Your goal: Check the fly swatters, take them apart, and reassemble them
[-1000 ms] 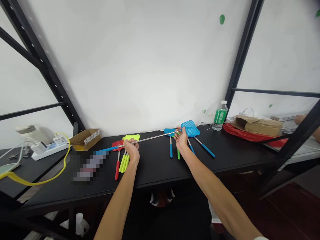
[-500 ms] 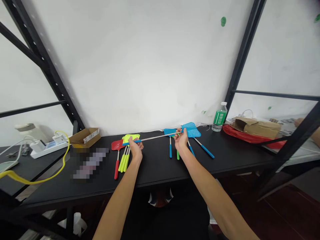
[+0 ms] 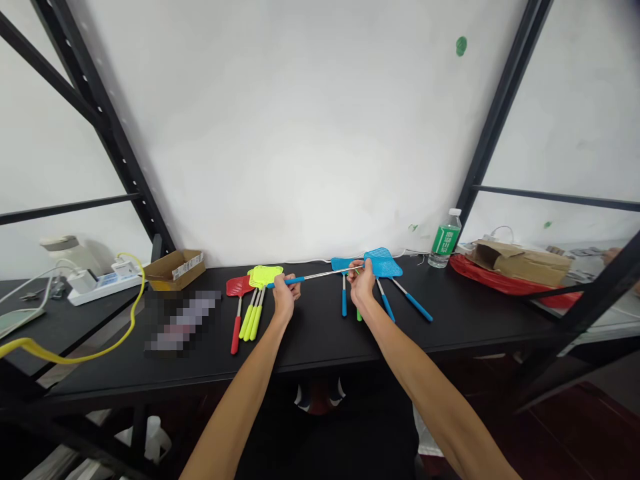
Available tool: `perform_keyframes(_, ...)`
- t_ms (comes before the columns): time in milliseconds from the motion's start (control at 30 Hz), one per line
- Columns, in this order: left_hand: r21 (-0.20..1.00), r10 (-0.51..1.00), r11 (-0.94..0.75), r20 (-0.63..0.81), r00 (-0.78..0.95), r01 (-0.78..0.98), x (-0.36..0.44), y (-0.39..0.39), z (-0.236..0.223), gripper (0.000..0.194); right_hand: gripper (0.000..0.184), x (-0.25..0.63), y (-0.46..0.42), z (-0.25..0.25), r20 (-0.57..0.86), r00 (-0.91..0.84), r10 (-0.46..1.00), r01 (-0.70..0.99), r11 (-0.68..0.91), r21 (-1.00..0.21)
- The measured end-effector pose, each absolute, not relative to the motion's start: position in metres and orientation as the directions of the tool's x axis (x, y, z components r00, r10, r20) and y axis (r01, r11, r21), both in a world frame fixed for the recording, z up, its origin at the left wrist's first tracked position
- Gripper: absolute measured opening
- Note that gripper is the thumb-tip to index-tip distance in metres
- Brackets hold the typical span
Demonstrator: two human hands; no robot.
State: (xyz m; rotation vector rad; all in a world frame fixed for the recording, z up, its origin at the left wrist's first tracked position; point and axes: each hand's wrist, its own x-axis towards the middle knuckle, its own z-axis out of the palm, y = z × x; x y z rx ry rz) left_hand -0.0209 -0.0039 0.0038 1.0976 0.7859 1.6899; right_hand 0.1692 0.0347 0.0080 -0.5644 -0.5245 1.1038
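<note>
A blue fly swatter with a metal shaft [image 3: 326,273] is held sideways above the table between both hands. My left hand [image 3: 285,297] is closed around its blue handle. My right hand [image 3: 361,283] pinches the far end of the shaft, by a blue mesh head [image 3: 384,263]; which of the overlapping blue heads belongs to it is hard to tell. Under and beside my right hand lie several blue swatters [image 3: 419,308] and one with a green handle [image 3: 359,316]. Left of my left hand rest a red swatter [image 3: 236,333] and several yellow-green swatters [image 3: 267,275], heads overlapping.
The black table [image 3: 310,340] runs along a white wall. A water bottle [image 3: 445,241] stands at back right, near a torn cardboard box [image 3: 520,261] on red plastic [image 3: 493,279]. At left are an open carton [image 3: 175,270], a power strip [image 3: 105,287], a yellow cable [image 3: 131,320] and a blurred-out patch.
The held swatter's shaft has become much shorter as my left hand went from the shaft to the blue handle and moved right, towards my right hand. My right hand has stayed nearly in place.
</note>
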Motion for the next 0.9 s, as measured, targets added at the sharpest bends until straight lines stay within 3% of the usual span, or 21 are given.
perform_keyframes(467, 0.936, 0.965, -0.247, 0.261, 0.021, -0.250, -0.001, -0.012, 0.002, 0.047, 0.050, 0.137, 0.018, 0.008, 0.276, 0.114, 0.954, -0.613, 0.286, -0.737)
perform_keyframes(600, 0.954, 0.965, -0.226, 0.246, 0.088, -0.197, -0.003, -0.012, 0.002, 0.049, 0.051, 0.136, 0.017, 0.009, 0.258, 0.089, 0.962, -0.606, 0.258, -0.752)
perform_keyframes(800, 0.914, 0.925, -0.356, 0.316, -0.211, -0.194, -0.020, -0.005, 0.004, 0.036, 0.054, 0.138, 0.019, 0.010, 0.173, 0.143, 0.975, -0.634, 0.224, -0.740)
perform_keyframes(900, 0.928, 0.925, -0.351, 0.323, -0.203, -0.125, -0.027, -0.008, 0.006, 0.034, 0.052, 0.146, 0.022, 0.009, 0.161, 0.185, 0.969, -0.647, 0.244, -0.723)
